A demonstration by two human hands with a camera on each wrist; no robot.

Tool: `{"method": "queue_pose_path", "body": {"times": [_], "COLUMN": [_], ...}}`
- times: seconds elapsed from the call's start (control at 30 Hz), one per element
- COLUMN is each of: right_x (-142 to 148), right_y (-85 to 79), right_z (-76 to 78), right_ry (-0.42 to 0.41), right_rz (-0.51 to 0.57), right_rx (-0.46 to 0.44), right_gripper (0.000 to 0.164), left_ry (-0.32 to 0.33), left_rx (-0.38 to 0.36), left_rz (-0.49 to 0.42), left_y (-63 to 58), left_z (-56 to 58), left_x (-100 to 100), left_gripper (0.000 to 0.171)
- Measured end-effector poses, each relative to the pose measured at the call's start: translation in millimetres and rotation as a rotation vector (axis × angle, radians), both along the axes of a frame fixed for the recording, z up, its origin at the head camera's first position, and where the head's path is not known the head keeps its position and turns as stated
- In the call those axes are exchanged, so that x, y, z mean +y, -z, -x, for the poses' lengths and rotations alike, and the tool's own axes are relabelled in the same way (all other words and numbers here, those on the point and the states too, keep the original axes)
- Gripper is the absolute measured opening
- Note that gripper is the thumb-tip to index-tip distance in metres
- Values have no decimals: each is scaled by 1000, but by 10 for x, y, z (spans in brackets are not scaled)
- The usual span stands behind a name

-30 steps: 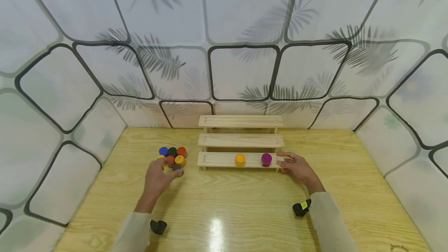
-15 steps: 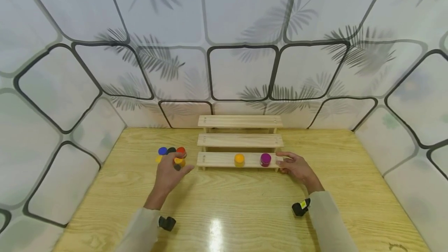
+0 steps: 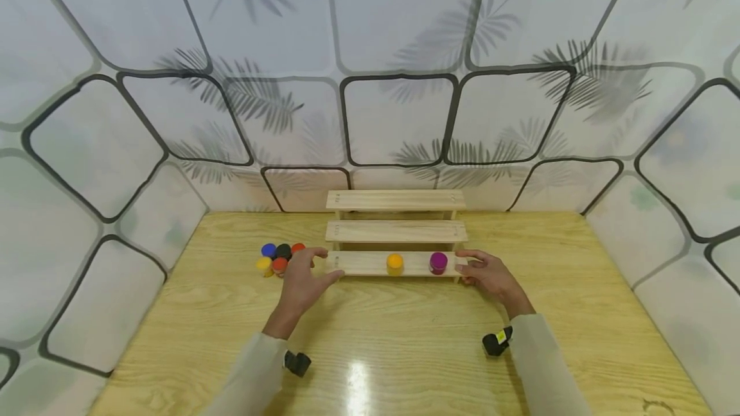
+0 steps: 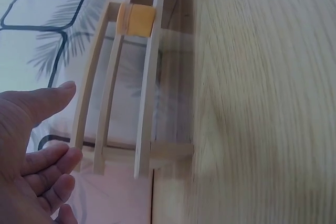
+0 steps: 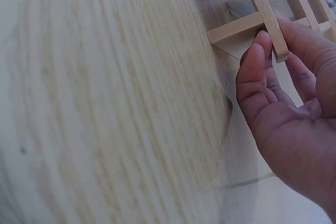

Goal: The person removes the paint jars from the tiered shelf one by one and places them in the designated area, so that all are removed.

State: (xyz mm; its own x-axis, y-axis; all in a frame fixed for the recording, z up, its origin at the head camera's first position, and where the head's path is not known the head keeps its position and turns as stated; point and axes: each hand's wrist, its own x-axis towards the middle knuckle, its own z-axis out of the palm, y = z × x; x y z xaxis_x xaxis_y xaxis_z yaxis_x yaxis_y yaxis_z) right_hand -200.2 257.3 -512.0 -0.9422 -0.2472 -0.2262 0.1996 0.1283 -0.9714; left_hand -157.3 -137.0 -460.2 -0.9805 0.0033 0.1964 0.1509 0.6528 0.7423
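A three-step wooden rack stands near the back wall. On its lowest step sit an orange jar and, to the right, a purple jar. My left hand is at the left end of that step, thumb and fingers spread, with nothing between them. In the left wrist view, the hand appears apart from the wood. My right hand pinches the right end of the lowest step between thumb and fingers.
Left of the rack stands a cluster of small jars, with blue, dark green, yellow and red lids. My left hand covers part of it. A patterned cloth wall rises behind the table.
My left hand has moved right, from over the jar cluster to the rack's left end, with its fingers spread. The right hand has stayed at the rack's right end.
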Motion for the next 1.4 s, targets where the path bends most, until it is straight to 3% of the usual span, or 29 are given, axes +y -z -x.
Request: {"method": "queue_pose_path", "body": {"times": [0.4,0.67,0.9,1.2,1.4], "right_x": [-4,-7,-15,-11,-15], "right_y": [-12,-58,-47,-29,-32], "right_z": [-4,-23,-10,-9,2], "right_ry": [12,15,-2,8,12], "right_rz": [-16,-28,-42,-51,-37], "right_rx": [2,-12,-2,-8,-13], "right_gripper": [51,54,54,55,53], "left_ry": [36,96,126,185,229], "left_rx": [-8,23,-14,-38,16], "left_rz": [-48,-65,-57,22,94], "left_y": [21,60,55,48,115], "left_z": [136,190,225,246,281], "left_x": [297,472,627,761,851], "left_gripper": [48,47,49,51,48]}}
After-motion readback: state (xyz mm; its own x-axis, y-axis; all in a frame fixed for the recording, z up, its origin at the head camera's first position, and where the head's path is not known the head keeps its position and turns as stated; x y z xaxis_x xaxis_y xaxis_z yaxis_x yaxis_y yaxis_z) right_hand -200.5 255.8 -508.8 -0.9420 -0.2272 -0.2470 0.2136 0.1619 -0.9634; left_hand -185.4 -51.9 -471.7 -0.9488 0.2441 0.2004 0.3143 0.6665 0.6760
